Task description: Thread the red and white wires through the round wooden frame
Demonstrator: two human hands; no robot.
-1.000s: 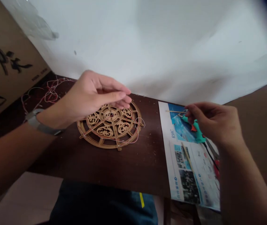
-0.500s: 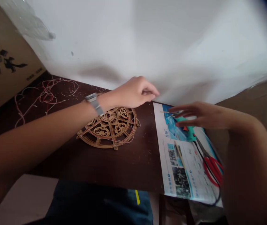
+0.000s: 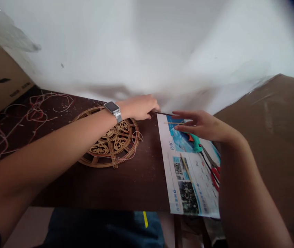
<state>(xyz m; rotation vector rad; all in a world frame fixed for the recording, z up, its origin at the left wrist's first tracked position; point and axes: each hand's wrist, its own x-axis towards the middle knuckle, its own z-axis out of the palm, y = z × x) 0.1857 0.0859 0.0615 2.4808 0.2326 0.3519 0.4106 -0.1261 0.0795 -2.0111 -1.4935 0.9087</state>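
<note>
L hand (image 3: 139, 107) & R hand (image 3: 201, 125) were apart, w/ a narrow gap betw. them. L hand lay at the far edge of the dark wood bench (image 3: 59, 187), fingers loosely curled, not clearly on anything; a smartwatch (image 3: 112, 107) sat on that wrist. Under & just left of L hand, the forearm partly covered a round laser-cut wooden fretwork wheel (image 3: 102, 148), flat on the bench. Red-and-white thread (image 3: 135, 143) looped around its rim on the side toward R hand.

R hand was over a printed paper sheet (image 3: 188, 181), fingers spread, w/ a thin wooden stick (image 3: 174, 123) betw. them; couldn't tell if it was gripped. Just below the R fingers a teal glue gun (image 3: 195, 143) lay on the sheet, w/ red-handled scissors (image 3: 215, 175) beside it, nearer the R forearm. Tangled wire (image 3: 33, 113) lay on the bench, well left of L hand.
</note>
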